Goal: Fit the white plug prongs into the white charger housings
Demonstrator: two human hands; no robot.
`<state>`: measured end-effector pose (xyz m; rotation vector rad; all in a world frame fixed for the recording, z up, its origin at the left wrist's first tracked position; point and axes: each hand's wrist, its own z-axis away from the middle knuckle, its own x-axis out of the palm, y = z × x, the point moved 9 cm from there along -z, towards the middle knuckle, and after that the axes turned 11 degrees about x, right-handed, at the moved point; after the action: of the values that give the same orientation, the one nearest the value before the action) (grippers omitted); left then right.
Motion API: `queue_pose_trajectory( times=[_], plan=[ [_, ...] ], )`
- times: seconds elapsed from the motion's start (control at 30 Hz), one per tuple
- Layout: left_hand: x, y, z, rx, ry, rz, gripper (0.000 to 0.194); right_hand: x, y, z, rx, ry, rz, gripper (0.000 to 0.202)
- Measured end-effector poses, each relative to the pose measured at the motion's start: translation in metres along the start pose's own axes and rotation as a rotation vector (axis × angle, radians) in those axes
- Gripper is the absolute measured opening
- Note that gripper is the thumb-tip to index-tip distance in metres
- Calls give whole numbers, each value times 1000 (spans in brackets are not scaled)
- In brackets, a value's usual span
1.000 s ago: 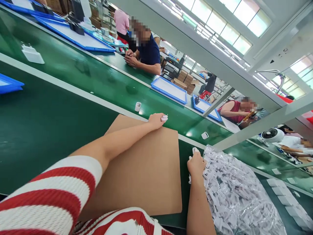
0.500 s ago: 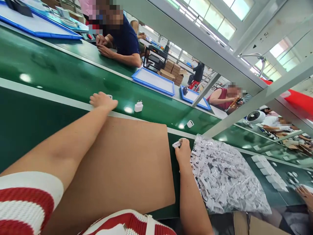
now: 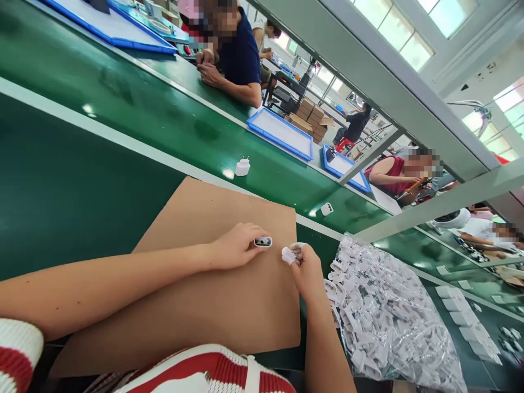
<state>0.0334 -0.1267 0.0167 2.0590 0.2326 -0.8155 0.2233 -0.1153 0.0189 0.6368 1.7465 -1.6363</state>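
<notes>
While the left hand (image 3: 237, 245) pinches a casing (image 3: 263, 241), mouth crosswise, the right hand (image 3: 309, 268) pinches white pieces (image 3: 290, 255) just rightward. Their axis is unclear.

Both the housing (image 3: 263, 241) in the left hand (image 3: 234, 246), dark within its rim, and the small part (image 3: 290, 255) in the right hand (image 3: 309, 268) are white, like the pieces in the clear bag (image 3: 388, 311). Plain brown cardboard (image 3: 229, 305) contrasts with the dark green desk (image 3: 61, 185), its strip (image 3: 102, 131) pale grey. Red and white stripes pattern the knit top (image 3: 225, 368); a co-worker's shirt (image 3: 242, 60) is navy.
</notes>
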Motion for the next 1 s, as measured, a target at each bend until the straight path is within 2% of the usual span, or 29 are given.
queue_pose_trajectory(
  times=[0.1,0.17,0.27,0.37,0.47,0.73,1.0],
  plan=[
    [10,-6,5,-39,19,106,32,9,-6,1,-76,-45,149,30],
    [14,-12,6,-61,11,159,30,3,-14,2,-116,39,143,32],
    [21,-11,4,-10,-34,199,25,-1,-35,8,-227,130,18,31],
    [23,-8,4,28,-28,180,24,16,-60,19,-382,66,36,35],
    [24,-7,3,48,-29,174,26,29,-72,27,-463,66,143,36],
    [23,-10,5,62,-13,191,27,36,-83,31,-533,113,310,37],
    [24,-12,6,31,-4,221,29,36,-82,17,-389,50,299,23]
  ],
)
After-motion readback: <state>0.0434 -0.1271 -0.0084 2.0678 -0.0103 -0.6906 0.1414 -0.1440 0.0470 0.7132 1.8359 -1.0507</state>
